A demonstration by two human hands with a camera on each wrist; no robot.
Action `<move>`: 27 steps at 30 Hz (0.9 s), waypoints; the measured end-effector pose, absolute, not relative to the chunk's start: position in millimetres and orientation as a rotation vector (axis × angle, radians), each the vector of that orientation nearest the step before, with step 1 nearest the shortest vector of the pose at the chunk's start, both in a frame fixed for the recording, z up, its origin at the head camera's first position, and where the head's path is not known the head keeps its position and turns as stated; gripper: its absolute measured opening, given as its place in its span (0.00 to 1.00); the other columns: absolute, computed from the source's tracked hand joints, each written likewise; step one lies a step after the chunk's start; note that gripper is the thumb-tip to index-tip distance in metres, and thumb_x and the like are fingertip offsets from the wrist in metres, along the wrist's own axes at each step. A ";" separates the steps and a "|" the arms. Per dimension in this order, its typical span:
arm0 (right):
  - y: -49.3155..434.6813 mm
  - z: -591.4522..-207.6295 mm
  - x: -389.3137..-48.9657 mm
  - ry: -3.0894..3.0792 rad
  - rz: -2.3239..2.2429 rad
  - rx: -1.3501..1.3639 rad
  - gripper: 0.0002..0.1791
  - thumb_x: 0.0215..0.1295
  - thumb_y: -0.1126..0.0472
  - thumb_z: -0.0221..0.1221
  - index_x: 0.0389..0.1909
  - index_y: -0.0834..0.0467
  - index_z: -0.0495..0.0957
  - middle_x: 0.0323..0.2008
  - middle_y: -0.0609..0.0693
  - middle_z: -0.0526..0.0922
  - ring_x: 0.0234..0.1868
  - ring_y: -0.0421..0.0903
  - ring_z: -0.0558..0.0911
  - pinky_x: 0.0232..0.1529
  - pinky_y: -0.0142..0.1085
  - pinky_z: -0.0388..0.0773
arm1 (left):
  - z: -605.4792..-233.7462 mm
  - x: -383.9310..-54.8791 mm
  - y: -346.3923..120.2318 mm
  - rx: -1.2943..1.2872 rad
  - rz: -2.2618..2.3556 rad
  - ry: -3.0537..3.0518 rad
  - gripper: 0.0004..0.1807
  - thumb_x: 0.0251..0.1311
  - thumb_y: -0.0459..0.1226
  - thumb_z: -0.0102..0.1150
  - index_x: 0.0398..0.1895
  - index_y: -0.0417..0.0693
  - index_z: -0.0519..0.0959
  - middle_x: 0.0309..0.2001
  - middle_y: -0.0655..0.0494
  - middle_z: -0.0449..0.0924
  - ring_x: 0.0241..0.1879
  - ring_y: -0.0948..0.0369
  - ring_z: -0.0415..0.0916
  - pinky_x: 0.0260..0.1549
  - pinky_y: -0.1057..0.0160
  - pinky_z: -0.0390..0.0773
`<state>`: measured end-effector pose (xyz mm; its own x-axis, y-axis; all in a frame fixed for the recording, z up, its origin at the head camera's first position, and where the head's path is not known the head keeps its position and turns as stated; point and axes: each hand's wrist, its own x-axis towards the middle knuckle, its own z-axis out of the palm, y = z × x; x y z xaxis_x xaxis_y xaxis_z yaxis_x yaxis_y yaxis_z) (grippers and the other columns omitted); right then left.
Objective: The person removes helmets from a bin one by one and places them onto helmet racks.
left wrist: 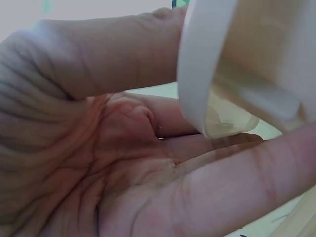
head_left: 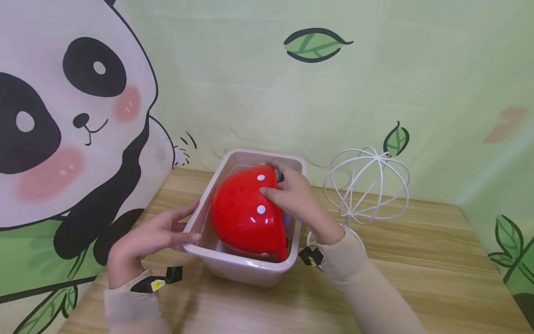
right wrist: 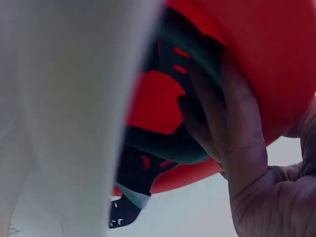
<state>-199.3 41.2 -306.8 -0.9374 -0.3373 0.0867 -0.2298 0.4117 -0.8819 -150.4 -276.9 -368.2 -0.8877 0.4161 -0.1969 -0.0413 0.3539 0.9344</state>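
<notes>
A red helmet (head_left: 246, 213) with white dots lies tilted on its side within a white plastic bin (head_left: 196, 241). My right hand (head_left: 298, 195) grips the helmet's rim, thumb on the outer shell and fingers inside. In the right wrist view, those fingers (right wrist: 244, 133) reach in beside the dark inner harness (right wrist: 168, 143). My left hand (head_left: 154, 232) holds the bin at its left front corner. The left wrist view shows the thumb against the bin's pale rim (left wrist: 195, 74) and the other fingers beneath it. Most of the bin's floor is hidden by the helmet.
A white wire stand with a globe-shaped top (head_left: 367, 185) stands on the wooden table (head_left: 417, 260) right of the bin, partly behind my right forearm. A green backdrop (head_left: 233, 83) with a cartoon panda rises behind the table.
</notes>
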 end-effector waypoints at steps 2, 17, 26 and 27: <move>45.7 -304.0 -198.1 2.512 -1.654 -0.485 0.40 0.62 0.63 0.67 0.75 0.56 0.61 0.56 0.57 0.76 0.47 0.53 0.84 0.41 0.45 0.86 | -367.3 -150.0 -275.7 0.329 1.543 2.228 0.50 0.60 0.36 0.69 0.81 0.47 0.51 0.72 0.33 0.61 0.55 0.44 0.79 0.41 0.49 0.85; 73.7 -271.2 -168.7 1.945 -2.446 -0.536 0.32 0.68 0.62 0.63 0.72 0.50 0.66 0.41 0.59 0.86 0.44 0.57 0.88 0.44 0.49 0.84 | -366.6 -149.5 -273.2 0.393 1.594 2.202 0.46 0.58 0.34 0.71 0.78 0.47 0.57 0.67 0.37 0.66 0.51 0.44 0.81 0.40 0.45 0.85; 97.2 -253.5 -151.9 1.739 -2.804 -0.657 0.28 0.69 0.66 0.61 0.70 0.56 0.70 0.30 0.55 0.87 0.42 0.56 0.88 0.45 0.48 0.83 | -368.2 -149.1 -274.2 0.397 1.586 2.196 0.48 0.61 0.35 0.68 0.80 0.44 0.51 0.68 0.31 0.61 0.48 0.44 0.81 0.40 0.49 0.86; 100.5 -252.7 -150.7 1.706 -2.843 -0.661 0.28 0.69 0.67 0.61 0.70 0.57 0.70 0.33 0.56 0.87 0.43 0.56 0.88 0.45 0.48 0.83 | -369.1 -148.8 -274.6 0.404 1.587 2.192 0.49 0.62 0.35 0.68 0.80 0.43 0.50 0.68 0.30 0.61 0.49 0.44 0.81 0.40 0.49 0.86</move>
